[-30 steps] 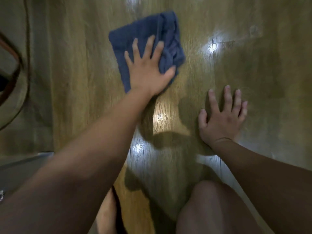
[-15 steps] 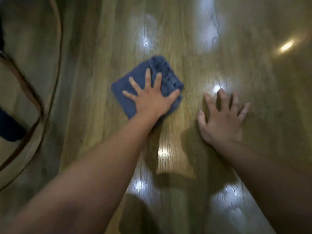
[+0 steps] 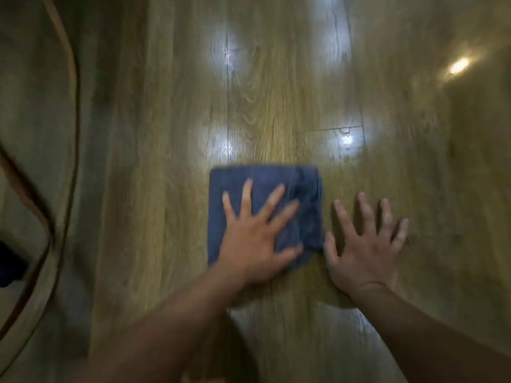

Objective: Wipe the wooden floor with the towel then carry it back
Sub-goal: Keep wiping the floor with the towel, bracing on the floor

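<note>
Towel (image 3: 262, 175) slid to three o'clock, against my right hand (image 3: 362, 250); left hand (image 3: 249, 244) presses it, all fingers flat, unclenched; may bunch, slip.

floor: glossy yellow-brown wood-plank floor (image 3: 276, 92)
light: white glare patches (image 3: 347, 138), warm orange glint (image 3: 457, 66)
left: curved brown rim (image 3: 75, 87), kinda blurry
</note>
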Tool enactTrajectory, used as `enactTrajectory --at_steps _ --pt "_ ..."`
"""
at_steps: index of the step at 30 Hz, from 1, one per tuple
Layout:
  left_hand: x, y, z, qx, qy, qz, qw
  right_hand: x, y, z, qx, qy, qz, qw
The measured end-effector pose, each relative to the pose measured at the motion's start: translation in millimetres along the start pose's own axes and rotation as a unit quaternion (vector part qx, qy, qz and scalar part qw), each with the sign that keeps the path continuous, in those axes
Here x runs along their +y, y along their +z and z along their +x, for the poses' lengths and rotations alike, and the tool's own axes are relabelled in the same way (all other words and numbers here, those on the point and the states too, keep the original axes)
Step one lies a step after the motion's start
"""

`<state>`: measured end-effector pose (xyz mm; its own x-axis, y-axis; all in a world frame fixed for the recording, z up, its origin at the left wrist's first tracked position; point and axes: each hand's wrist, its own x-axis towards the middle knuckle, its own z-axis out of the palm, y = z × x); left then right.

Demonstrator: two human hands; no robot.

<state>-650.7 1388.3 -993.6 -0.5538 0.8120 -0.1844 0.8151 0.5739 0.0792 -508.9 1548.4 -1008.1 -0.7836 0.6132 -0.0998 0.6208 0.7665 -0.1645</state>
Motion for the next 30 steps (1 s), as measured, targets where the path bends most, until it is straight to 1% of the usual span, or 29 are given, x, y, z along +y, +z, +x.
enactTrajectory --at_steps 2,4,6,8,10,12,13,14,16,18,21,23,25,30 --pt "-32.7 -15.1 87.6 -0.011 -0.053 0.002 0.999 -2.2 2.8 -0.4 0.02 0.001 0.0 1.0" --pt "-54.9 -28.3 161.7 -0.019 -0.137 -0.022 0.99 -3.2 7.0 0.5 0.046 -0.001 0.006 0.999" --pt "-55.5 -29.4 180.7 0.005 -0.177 -0.033 0.984 0.2 11.6 2.9 0.06 -0.006 0.007 0.998" --pt "-35.2 -19.9 139.0 0.03 -0.162 -0.029 0.986 2.5 11.8 2.0 0.048 -0.006 0.002 0.999" --pt "0.7 -8.9 61.9 0.043 -0.142 -0.032 0.988 0.6 7.4 -0.8 0.042 -0.005 -0.012 0.999" --pt "30.9 0.0 -6.4 0.025 -0.116 -0.034 0.992 -0.6 3.7 -3.4 0.04 -0.001 0.0 0.999" --pt "34.0 0.4 -17.5 0.018 -0.104 -0.035 0.994 -1.2 2.6 -4.3 0.042 0.0 0.005 0.999" --pt "28.4 0.7 -8.6 0.02 -0.092 -0.039 0.995 -0.9 2.8 -4.3 0.047 -0.003 0.006 0.999" --pt "1.2 -5.9 49.0 0.02 -0.08 -0.025 0.996 2.6 4.5 -1.1 0.045 -0.004 0.008 0.999" --pt "-35.7 -21.7 133.4 0.009 -0.096 -0.026 0.995 4.5 5.0 -1.1 0.046 -0.007 0.012 0.999" --pt "-86.4 -45.8 250.0 -0.024 -0.181 -0.063 0.981 -0.6 7.1 -1.8 0.058 -0.005 0.026 0.998" --pt "-93.7 -51.9 279.1 -0.016 -0.216 -0.064 0.974 -1.2 5.8 3.4 0.065 -0.004 0.032 0.997" --pt "-82.6 -47.2 251.1 0.0 -0.2 -0.044 0.979 -1.3 2.2 4.4 0.053 0.0 0.03 0.998" --pt "-23.6 -23.5 84.4 0.006 -0.118 -0.043 0.992 -4.8 -6.9 0.2 0.024 0.006 0.023 0.999"
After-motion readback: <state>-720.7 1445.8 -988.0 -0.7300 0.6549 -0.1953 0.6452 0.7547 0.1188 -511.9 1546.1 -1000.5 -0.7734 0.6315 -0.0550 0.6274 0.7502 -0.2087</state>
